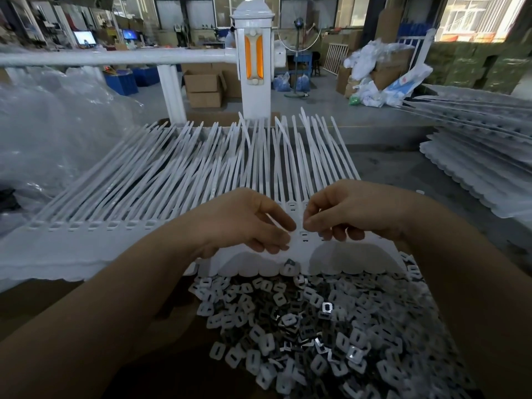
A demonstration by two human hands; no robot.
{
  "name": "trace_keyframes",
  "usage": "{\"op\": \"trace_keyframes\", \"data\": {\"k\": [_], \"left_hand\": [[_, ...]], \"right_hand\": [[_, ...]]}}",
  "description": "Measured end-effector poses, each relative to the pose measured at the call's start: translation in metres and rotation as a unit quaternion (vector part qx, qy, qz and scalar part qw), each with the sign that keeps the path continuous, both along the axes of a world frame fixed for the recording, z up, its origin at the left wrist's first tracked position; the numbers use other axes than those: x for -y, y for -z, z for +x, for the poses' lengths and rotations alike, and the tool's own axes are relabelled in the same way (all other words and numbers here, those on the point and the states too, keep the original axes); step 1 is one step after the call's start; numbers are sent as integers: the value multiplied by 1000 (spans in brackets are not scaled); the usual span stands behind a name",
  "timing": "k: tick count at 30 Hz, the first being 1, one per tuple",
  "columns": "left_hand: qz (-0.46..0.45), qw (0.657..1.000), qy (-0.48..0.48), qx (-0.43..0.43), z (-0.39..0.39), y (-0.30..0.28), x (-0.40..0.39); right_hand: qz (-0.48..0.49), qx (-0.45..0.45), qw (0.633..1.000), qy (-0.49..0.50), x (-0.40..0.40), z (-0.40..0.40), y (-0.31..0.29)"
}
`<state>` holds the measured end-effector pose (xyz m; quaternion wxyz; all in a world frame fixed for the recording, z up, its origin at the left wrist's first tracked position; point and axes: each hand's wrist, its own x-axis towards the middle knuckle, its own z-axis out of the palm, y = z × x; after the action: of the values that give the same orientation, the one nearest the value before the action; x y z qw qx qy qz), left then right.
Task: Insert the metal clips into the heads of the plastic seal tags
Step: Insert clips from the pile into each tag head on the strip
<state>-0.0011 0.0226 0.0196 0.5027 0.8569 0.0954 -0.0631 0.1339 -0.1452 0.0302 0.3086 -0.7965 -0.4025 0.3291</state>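
Observation:
A wide sheet of white plastic seal tags (178,180) lies across the table, its straps fanning away from me and its row of heads (95,226) running along the near side. A heap of small metal clips (316,326) fills the space in front of me. My left hand (244,223) pinches the tag sheet beside one head (303,236). My right hand (342,211) hovers just right of that head with thumb and forefinger pinched together; what they hold is too small to make out. One clip (289,266) lies on the sheet's near edge.
A white railing (115,57) and post (253,67) stand behind the table. Clear plastic bags (51,122) bulge at the left. More tag sheets (475,156) are stacked at the right. Cardboard boxes (204,87) and blue crates sit on the floor beyond.

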Motion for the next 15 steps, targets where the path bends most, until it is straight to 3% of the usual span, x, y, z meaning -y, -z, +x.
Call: {"op": "trace_keyframes", "data": {"k": [6,15], "left_hand": [[-41,997,-44,53,-1,-4,4],[-14,993,-70,99,1,-4,11]], "right_hand": [[34,-19,999,-23,1,-4,-5],[43,-11,999,-7,-2,-5,-2]]}}
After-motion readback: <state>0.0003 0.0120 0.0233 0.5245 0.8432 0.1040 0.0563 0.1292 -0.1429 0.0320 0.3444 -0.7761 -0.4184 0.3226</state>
